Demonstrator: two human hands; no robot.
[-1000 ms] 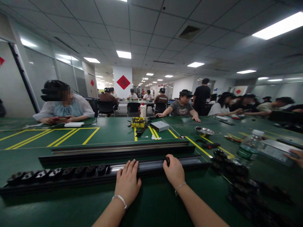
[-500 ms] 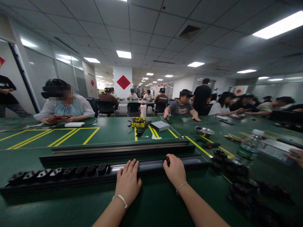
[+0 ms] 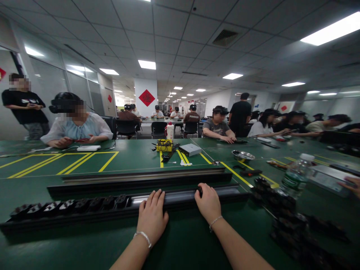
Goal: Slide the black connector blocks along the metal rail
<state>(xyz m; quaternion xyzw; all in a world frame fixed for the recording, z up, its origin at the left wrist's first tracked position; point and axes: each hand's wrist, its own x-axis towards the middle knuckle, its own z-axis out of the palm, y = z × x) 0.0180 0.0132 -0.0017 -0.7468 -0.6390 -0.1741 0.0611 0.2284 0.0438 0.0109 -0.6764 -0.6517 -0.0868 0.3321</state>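
A long black channel (image 3: 176, 198) lies across the green table before me. Several black block-like pieces (image 3: 81, 204), some with pale tops, sit in a row in its left part. My left hand (image 3: 152, 215) rests on the channel just right of that row, palm down with fingers stretched out. Farther right, my right hand (image 3: 208, 202) curls its fingers round a small black part (image 3: 200, 191) at the channel. Most of that part is hidden by the fingers. Behind this channel lies another long dark rail (image 3: 140, 179).
Loose black pieces (image 3: 292, 225) are heaped at the right, beside a water bottle (image 3: 295, 178). A metal bowl (image 3: 243, 155), a grey box (image 3: 189, 150) and a yellow object with cables (image 3: 164, 145) stand farther back. Other people sit round the table; a co-worker's hand (image 3: 353, 187) shows at the right edge.
My hands and the channel stay in place. The person across the table has drawn their hands together. At the far left, a standing person has come further into view.
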